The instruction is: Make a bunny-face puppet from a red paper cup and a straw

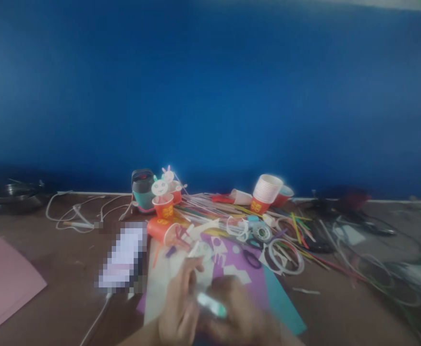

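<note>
Blurred by motion, my right hand (pixel 237 310) closes around a marker (pixel 210 304) with a white body and a green end. My left hand (pixel 179 300) is curled just left of it, by the marker's other end. A small white thing shows at its fingertips, but I cannot make out whether they grip it. Just beyond lies a pale round paper cut-out (pixel 205 251) with greenish marks. Below the hands are a white sheet (pixel 154 288), a purple sheet (pixel 259 288) with cut scraps, and a teal sheet (pixel 284 307).
Orange paper cups (pixel 163 207) with paper rabbit faces stand before a speaker (pixel 142 190); one cup (pixel 162 231) lies sideways. Behind are stacked cups (pixel 266 192), colourful strips, tape rolls (pixel 261 231) and scissors (pixel 252 258). A phone (pixel 124 257) and pink paper (pixel 8 283) lie left.
</note>
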A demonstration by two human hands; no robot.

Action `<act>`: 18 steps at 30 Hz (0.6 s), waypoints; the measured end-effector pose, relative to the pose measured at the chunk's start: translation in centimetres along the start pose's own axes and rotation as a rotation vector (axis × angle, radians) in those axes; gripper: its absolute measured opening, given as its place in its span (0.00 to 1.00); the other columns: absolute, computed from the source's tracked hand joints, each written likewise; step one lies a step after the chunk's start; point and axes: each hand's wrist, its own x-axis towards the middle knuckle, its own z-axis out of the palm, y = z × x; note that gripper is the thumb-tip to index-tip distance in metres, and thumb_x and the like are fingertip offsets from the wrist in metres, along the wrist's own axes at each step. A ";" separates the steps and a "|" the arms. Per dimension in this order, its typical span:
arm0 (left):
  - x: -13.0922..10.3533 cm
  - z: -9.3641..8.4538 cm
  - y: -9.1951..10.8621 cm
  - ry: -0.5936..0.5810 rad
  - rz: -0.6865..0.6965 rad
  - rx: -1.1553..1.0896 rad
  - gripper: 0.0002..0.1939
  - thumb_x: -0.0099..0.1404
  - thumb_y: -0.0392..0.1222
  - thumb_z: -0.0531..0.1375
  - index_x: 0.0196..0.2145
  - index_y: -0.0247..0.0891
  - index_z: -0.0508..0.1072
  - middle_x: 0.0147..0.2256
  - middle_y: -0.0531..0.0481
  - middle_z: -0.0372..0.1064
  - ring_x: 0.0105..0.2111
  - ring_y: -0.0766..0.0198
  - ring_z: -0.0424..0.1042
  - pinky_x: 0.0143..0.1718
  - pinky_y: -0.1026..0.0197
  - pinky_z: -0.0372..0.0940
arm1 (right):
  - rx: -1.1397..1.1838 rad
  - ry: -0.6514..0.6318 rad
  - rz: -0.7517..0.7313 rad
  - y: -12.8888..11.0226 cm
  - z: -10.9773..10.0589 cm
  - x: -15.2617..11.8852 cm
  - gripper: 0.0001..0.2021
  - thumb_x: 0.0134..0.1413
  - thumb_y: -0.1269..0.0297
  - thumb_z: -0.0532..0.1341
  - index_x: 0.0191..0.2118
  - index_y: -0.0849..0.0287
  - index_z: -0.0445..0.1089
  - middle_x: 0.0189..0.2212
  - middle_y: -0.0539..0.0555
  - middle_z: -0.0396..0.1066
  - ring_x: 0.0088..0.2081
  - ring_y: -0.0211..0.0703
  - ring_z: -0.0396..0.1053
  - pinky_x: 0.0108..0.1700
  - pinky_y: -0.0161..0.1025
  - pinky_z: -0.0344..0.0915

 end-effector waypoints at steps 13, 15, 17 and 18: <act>2.9 -1.1 -0.5 -0.256 -0.261 0.817 0.22 0.62 0.27 0.48 0.51 0.37 0.67 0.49 0.40 0.69 0.52 0.49 0.65 0.51 0.42 0.60 | -0.350 -0.003 0.557 7.0 -9.0 -1.1 0.10 0.55 0.75 0.55 0.40 0.61 0.71 0.43 0.60 0.73 0.45 0.48 0.71 0.44 0.38 0.61; 2.6 -1.7 -0.7 -0.304 -0.295 0.930 0.26 0.59 0.23 0.48 0.53 0.36 0.66 0.49 0.40 0.68 0.51 0.49 0.65 0.49 0.44 0.62 | -0.373 -0.033 0.519 7.0 -8.9 -1.1 0.10 0.55 0.72 0.56 0.42 0.60 0.70 0.43 0.59 0.73 0.45 0.49 0.70 0.43 0.38 0.61; 2.3 -2.3 -0.9 -0.317 -0.291 1.031 0.29 0.57 0.21 0.47 0.53 0.37 0.67 0.48 0.41 0.68 0.49 0.50 0.66 0.47 0.46 0.63 | -0.423 -0.048 0.497 6.9 -9.0 -1.1 0.11 0.56 0.73 0.56 0.44 0.60 0.70 0.44 0.60 0.72 0.45 0.49 0.70 0.43 0.38 0.61; 2.1 -2.5 -1.1 -0.283 -0.280 1.092 0.28 0.58 0.20 0.47 0.53 0.37 0.67 0.48 0.40 0.68 0.49 0.49 0.65 0.46 0.47 0.64 | -0.450 -0.050 0.490 6.8 -9.0 -1.0 0.11 0.55 0.74 0.56 0.44 0.60 0.70 0.43 0.61 0.72 0.45 0.49 0.70 0.43 0.38 0.61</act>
